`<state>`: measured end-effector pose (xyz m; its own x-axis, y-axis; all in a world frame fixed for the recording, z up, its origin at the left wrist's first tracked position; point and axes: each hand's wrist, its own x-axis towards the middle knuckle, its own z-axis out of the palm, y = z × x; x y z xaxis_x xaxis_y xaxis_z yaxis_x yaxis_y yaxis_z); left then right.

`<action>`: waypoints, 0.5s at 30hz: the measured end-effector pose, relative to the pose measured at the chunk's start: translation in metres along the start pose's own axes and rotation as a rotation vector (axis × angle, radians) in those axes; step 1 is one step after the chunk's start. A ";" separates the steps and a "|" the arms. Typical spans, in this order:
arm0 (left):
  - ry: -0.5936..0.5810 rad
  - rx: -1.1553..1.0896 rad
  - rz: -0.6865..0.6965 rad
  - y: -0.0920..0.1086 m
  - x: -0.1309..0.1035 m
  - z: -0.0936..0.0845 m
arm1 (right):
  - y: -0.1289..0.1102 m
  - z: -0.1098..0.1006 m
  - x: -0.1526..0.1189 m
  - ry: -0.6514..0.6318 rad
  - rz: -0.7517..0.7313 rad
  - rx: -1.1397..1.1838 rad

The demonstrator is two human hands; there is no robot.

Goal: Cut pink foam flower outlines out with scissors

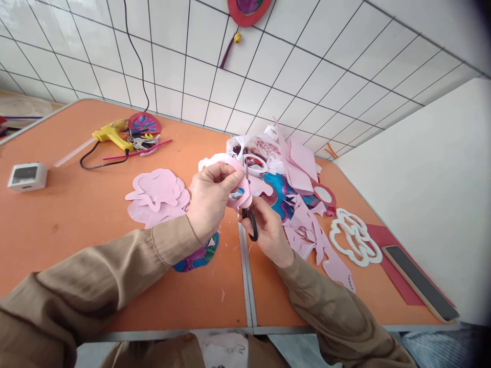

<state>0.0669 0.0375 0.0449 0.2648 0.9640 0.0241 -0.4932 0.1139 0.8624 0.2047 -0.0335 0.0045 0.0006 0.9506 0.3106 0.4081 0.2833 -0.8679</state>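
Note:
My left hand pinches a pink paper cutout with a curved edge and an opening in it, held above the table. In my right hand are black-handled scissors, their blades pointing up along the paper's right edge. Left of my left hand lies a stack of pink cloud-shaped cutouts. Under my left forearm a round, colourful patterned piece is partly hidden. Pink paper scraps are strewn to the right of my right hand.
On the orange table lie a yellow glue gun, keys and a white cube-shaped device. White cloud frames and a dark flat bar sit at right. A plastic bag stands behind my hands, before the tiled wall.

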 end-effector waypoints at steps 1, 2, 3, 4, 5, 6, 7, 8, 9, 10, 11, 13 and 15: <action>0.000 0.003 -0.001 0.000 0.000 0.000 | 0.000 0.000 0.000 0.005 -0.001 -0.001; -0.001 0.005 0.000 0.000 0.000 0.000 | 0.000 0.001 0.000 0.011 -0.001 -0.002; -0.003 0.006 0.003 0.000 0.000 0.000 | 0.001 0.001 0.000 0.014 0.000 -0.004; -0.006 0.004 0.008 -0.001 0.001 0.000 | 0.001 0.002 0.000 0.017 0.002 -0.006; -0.010 -0.001 0.013 -0.001 0.001 -0.001 | 0.002 0.002 0.000 0.019 0.008 -0.009; -0.015 -0.006 0.016 -0.001 0.001 -0.001 | 0.002 0.003 0.000 0.022 0.016 -0.012; -0.019 -0.010 0.018 -0.002 0.001 -0.001 | 0.003 0.003 0.000 0.025 0.023 -0.012; -0.019 -0.011 0.019 -0.002 0.001 -0.001 | 0.003 0.003 0.000 0.030 0.029 -0.011; -0.017 -0.009 0.018 -0.003 0.001 -0.002 | 0.004 0.004 0.000 0.036 0.033 -0.011; -0.014 -0.008 0.016 -0.003 0.001 -0.002 | 0.004 0.004 0.000 0.042 0.036 -0.012; -0.011 -0.009 0.015 -0.003 0.001 -0.002 | 0.005 0.004 0.000 0.045 0.037 -0.014; -0.004 -0.012 0.017 -0.003 0.002 -0.001 | 0.005 0.004 0.000 0.047 0.038 -0.019; 0.010 -0.007 0.019 -0.003 0.002 0.000 | 0.006 0.005 0.000 0.047 0.037 -0.026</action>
<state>0.0685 0.0393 0.0425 0.2476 0.9682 0.0351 -0.5036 0.0977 0.8584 0.2025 -0.0315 -0.0024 0.0588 0.9531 0.2970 0.4304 0.2442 -0.8690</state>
